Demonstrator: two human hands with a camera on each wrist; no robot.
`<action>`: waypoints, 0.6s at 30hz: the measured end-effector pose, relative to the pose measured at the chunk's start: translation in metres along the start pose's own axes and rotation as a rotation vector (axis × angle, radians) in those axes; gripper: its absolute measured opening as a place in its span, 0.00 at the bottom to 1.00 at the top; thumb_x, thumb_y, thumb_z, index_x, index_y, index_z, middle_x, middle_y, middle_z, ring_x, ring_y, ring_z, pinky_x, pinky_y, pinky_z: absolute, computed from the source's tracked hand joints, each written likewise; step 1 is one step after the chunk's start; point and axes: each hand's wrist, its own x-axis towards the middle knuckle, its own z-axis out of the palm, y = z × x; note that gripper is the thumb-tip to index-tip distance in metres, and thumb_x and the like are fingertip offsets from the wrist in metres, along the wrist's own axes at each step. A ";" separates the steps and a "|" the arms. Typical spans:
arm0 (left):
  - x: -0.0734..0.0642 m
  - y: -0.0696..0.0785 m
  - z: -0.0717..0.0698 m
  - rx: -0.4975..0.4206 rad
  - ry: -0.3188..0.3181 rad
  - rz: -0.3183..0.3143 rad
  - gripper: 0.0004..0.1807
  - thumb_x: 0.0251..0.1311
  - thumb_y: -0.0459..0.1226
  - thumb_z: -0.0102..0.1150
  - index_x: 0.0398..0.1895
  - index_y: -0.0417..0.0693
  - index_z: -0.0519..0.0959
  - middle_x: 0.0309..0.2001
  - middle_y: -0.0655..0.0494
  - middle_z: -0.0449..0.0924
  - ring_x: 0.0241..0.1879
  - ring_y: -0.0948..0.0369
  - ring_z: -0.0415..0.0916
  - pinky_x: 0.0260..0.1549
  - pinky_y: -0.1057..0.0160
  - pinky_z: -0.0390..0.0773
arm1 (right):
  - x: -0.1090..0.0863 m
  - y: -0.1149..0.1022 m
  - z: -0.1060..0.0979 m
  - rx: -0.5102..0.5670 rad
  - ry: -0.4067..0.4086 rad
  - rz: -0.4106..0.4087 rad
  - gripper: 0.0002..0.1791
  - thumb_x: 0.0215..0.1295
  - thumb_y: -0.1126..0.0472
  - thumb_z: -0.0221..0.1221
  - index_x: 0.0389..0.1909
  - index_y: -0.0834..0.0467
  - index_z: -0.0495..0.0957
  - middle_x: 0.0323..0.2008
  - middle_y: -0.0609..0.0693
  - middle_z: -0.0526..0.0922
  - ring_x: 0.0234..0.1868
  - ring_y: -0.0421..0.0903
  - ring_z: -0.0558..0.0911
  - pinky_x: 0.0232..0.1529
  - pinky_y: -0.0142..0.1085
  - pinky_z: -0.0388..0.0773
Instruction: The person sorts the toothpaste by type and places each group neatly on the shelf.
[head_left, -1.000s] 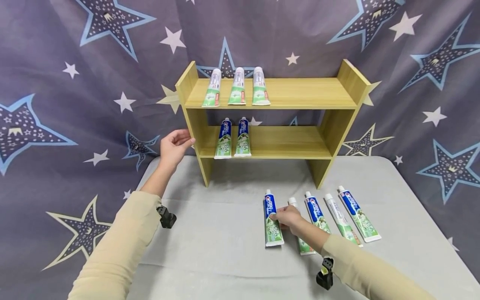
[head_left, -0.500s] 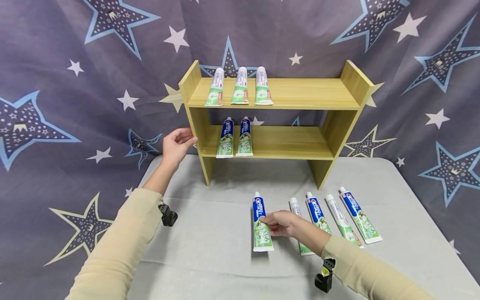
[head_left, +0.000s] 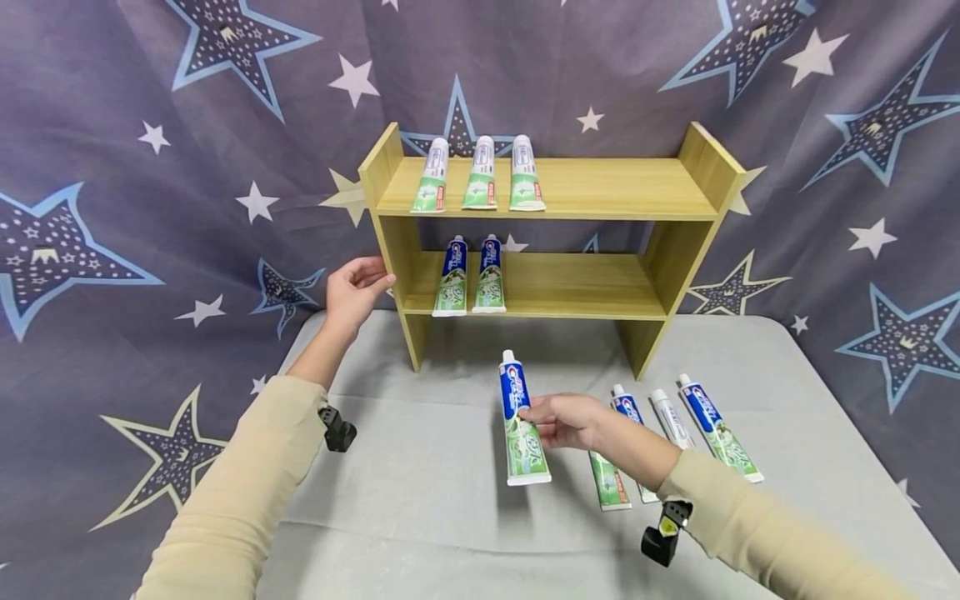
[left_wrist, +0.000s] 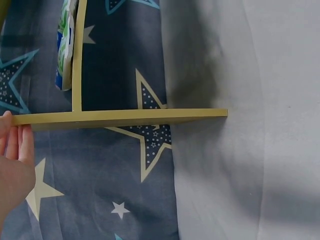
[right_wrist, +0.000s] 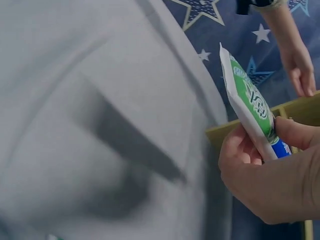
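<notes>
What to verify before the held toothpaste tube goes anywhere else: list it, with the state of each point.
1. Right hand holds the toothpaste tube: ok, pinched between thumb and fingers.
2. Toothpaste tube off the table: ok, its shadow falls apart from it.
3. Left hand touches the shelf unit: ok, at the side panel.
4. Room on the lower board: ok, bare wood right of its two tubes.
5. Toothpaste tube over a board: not ok, it hangs in front.
6. Left hand's pressure: cannot tell.

Starry curtain [head_left: 540,75] behind grey table [head_left: 420,475]
</notes>
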 end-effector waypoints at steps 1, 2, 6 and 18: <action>0.000 0.000 0.000 -0.002 0.000 0.001 0.19 0.55 0.26 0.64 0.50 0.27 0.76 0.27 0.77 0.77 0.31 0.80 0.78 0.37 0.83 0.78 | -0.001 -0.004 -0.001 -0.002 0.000 -0.005 0.16 0.67 0.68 0.52 0.53 0.69 0.70 0.26 0.45 0.83 0.30 0.38 0.81 0.35 0.29 0.80; 0.000 0.000 0.000 -0.005 0.000 0.002 0.19 0.55 0.26 0.64 0.50 0.27 0.76 0.27 0.78 0.77 0.31 0.80 0.78 0.37 0.83 0.79 | -0.002 -0.009 -0.003 -0.002 0.003 -0.006 0.16 0.67 0.67 0.52 0.53 0.69 0.70 0.26 0.45 0.83 0.30 0.38 0.81 0.35 0.29 0.80; 0.000 -0.002 0.000 -0.011 0.009 0.000 0.19 0.55 0.26 0.64 0.50 0.27 0.76 0.27 0.77 0.77 0.32 0.80 0.78 0.37 0.83 0.79 | -0.006 -0.023 -0.008 0.008 0.025 0.003 0.15 0.68 0.67 0.52 0.53 0.68 0.69 0.26 0.45 0.84 0.29 0.38 0.81 0.36 0.29 0.79; 0.003 -0.004 0.001 0.029 0.016 0.000 0.17 0.55 0.27 0.64 0.49 0.30 0.77 0.30 0.74 0.77 0.32 0.79 0.78 0.39 0.81 0.80 | -0.014 -0.070 -0.021 0.013 0.070 -0.023 0.30 0.69 0.66 0.52 0.69 0.68 0.55 0.27 0.44 0.83 0.31 0.38 0.80 0.40 0.30 0.80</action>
